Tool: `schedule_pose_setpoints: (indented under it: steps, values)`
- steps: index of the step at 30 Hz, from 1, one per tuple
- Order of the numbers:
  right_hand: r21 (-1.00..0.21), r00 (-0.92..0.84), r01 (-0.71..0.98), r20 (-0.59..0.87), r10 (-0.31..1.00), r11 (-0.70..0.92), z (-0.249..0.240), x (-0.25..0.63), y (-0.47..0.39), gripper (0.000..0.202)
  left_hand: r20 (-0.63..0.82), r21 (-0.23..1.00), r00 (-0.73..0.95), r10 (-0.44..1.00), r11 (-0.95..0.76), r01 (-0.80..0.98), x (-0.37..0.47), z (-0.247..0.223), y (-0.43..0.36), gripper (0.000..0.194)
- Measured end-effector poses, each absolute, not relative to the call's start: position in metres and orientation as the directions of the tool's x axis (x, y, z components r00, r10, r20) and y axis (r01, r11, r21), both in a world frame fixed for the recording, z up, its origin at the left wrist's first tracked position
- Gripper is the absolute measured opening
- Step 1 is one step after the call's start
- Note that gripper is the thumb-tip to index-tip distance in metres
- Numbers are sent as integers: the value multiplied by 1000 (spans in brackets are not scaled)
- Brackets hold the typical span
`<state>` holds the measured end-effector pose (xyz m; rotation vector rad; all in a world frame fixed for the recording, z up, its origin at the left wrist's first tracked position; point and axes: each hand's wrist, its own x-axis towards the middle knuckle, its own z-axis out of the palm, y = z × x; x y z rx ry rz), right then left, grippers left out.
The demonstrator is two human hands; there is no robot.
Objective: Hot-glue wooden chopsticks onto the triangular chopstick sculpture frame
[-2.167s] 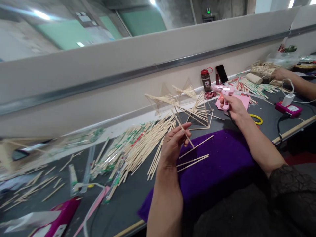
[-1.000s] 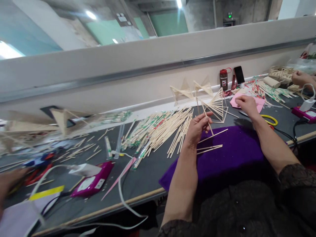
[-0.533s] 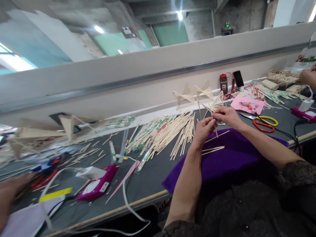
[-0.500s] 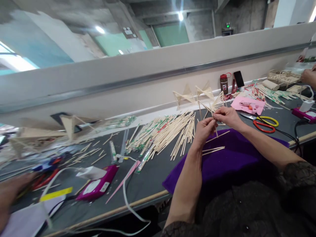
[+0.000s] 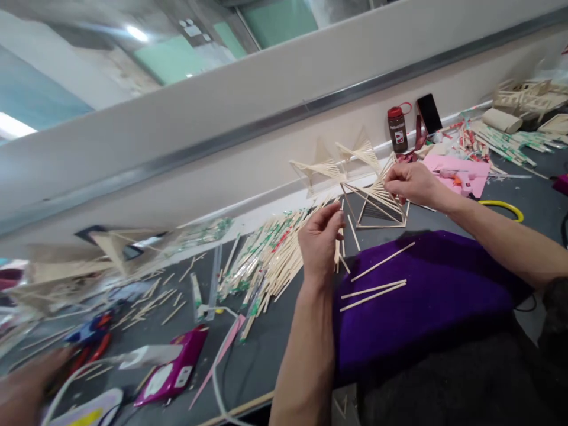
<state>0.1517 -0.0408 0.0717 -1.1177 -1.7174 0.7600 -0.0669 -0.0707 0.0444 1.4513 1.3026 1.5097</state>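
My left hand [image 5: 320,239] is closed, thumb against the fingers, beside the right end of a pile of thin wooden sticks [image 5: 284,254]. A few sticks show just past its fingertips; whether it pinches one I cannot make out. My right hand [image 5: 412,182] is also closed, fingers curled, at the upper right of a stick frame [image 5: 380,226] with fanned, twisting rows of sticks. What its fingertips hold, if anything, is hidden. Below the hands, three loose sticks [image 5: 375,294] lie on a purple cloth [image 5: 426,319].
Two similar fanned stick models [image 5: 317,168] stand by the wall. A red-capped bottle [image 5: 397,130], a phone [image 5: 428,113] and a pink glue gun [image 5: 459,177] on pink paper are at right, near a yellow scissor handle [image 5: 503,207]. Leftward lie a magenta box [image 5: 173,367] and another person's blurred hand [image 5: 38,376].
My hands were together at a stick in front of the frame; now they are apart, the left moved leftward and the right up by the frame. The camera view has shifted.
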Motion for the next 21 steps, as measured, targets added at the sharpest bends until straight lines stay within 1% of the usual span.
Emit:
schedule_pose_setpoints:
  steps: [2,5,8,11,14,18,21]
  values:
    - [-793,-158,449,382,910,411,66,154,-33,10,357,916,-186,916,-303,264,-76,42,-53,38]
    - [-672,-189,596,416,890,440,56,150,-25,14,371,885,-149,917,-301,355,-80,31,-27,47]
    - [-592,-201,701,371,907,398,56,142,-19,17,357,875,-115,927,-289,389,-80,21,-7,52]
    - [-548,-192,767,298,935,332,63,135,-14,20,343,876,-93,935,-283,391,-80,17,6,49]
    - [-504,-212,809,232,949,304,70,128,-12,21,320,884,-76,944,-269,383,-81,18,14,45]
    - [-403,-254,861,186,949,309,73,120,-10,23,287,890,-40,957,-251,382,-78,17,19,38]
    - [-341,-286,878,191,939,337,73,118,-9,25,285,881,-30,958,-249,402,-74,13,20,33]
